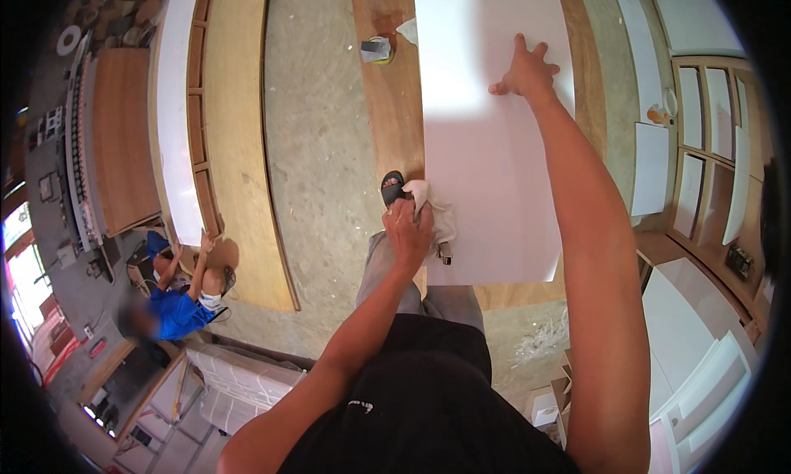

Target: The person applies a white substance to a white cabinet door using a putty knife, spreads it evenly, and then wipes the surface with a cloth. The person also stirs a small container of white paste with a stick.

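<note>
A long white panel (494,161) lies in front of me on a brown wooden board (391,128). My right hand (529,69) rests on the panel's far part toward its right edge, fingers spread and holding nothing. At the panel's near left edge, my left hand (409,229) is closed on a whitish rag (442,217), which spreads over the panel surface. A small dark, shiny metal piece (446,253) sits just below the rag; its kind is unclear. Part of what the left fingers grip is hidden.
A small yellowish container (377,51) with grey material on top stands on the board's left. Further left lies a long plywood panel (235,144), where a person in blue (183,312) crouches by a white-topped frame (176,112). Wooden shelving (710,157) stands at right.
</note>
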A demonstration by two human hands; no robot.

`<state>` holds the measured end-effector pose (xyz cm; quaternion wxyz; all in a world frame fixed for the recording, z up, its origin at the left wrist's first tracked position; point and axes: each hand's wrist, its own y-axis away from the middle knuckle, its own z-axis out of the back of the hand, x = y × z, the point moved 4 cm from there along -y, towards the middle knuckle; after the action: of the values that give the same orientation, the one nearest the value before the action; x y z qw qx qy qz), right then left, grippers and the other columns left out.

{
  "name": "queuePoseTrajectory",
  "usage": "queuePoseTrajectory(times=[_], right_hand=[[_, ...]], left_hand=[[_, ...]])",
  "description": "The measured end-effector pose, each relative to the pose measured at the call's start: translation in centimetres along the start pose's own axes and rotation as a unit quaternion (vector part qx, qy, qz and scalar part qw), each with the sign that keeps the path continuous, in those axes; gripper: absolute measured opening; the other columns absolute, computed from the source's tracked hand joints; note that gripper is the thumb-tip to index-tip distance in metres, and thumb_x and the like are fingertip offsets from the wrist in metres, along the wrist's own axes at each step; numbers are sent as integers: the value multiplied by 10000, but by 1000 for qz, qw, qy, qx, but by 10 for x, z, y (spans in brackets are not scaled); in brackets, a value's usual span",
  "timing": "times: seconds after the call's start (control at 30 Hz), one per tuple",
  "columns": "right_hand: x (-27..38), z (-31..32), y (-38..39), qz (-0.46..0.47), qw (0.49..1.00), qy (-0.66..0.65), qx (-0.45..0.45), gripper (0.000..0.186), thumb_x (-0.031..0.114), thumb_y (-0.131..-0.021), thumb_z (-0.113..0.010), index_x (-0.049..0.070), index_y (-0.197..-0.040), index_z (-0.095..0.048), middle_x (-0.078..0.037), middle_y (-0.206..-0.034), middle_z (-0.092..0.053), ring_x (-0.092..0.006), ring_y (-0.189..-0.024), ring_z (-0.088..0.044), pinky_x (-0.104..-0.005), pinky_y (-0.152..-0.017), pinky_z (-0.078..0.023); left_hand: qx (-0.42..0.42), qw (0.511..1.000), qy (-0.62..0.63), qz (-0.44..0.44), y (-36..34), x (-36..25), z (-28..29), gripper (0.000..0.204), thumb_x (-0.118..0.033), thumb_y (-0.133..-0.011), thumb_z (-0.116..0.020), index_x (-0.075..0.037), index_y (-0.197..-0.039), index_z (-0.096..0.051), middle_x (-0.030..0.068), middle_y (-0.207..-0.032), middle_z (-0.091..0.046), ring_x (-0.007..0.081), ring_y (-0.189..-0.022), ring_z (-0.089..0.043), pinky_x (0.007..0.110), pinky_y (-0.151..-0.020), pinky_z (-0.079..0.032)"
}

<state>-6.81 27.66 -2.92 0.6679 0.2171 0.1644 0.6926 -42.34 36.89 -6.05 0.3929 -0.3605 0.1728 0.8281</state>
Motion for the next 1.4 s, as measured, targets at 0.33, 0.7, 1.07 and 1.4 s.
queuePoseTrajectory(times=[0.33, 0.7, 1.07, 1.4], right_hand=[[15, 2, -2, 31, 999, 24, -10, 1273, 289, -558, -968, 227, -1577, -206, -201, -1590, -157, -563, -1368, -293, -557, -976, -548], [3, 1, -3, 18, 998, 43, -37, 1293, 359, -514, -979, 172, -1567, -253, -265, -1503, -271, -449, -1287, -460, -515, -1035, -413], [8, -14, -20, 81, 988, 130, -26, 1278, 487, -594, -923, 93, -1568, -194, -249, -1512, -370, -394, -1453, -294, -633, -1067, -361], [-4, -9, -13, 49, 990, 128, -15, 1395, 518, -514, -951, 53, -1571, -169, -268, -1512, -353, -384, -1401, -385, -510, -1096, -411]], left_hand=[[-123, 992, -4, -38, -415, -57, -89, 238, -216, -792, -682, 16, -772, -637, 190, -787, -677, 430, -786, -648, 561, -749, -456], [70, 995, 58, 34, -145, -7, -35, 299, -242, -814, -770, 2, -916, -632, 185, -859, -627, 383, -819, -609, 469, -719, -460], [-59, 990, 120, -39, -101, -5, -14, 149, -133, -827, -711, -9, -794, -636, 148, -682, -549, 306, -591, -491, 429, -558, -390], [27, 999, 36, -19, 127, 31, 27, 161, -65, -793, -751, -29, -927, -670, 111, -861, -608, 307, -831, -591, 438, -767, -395]])
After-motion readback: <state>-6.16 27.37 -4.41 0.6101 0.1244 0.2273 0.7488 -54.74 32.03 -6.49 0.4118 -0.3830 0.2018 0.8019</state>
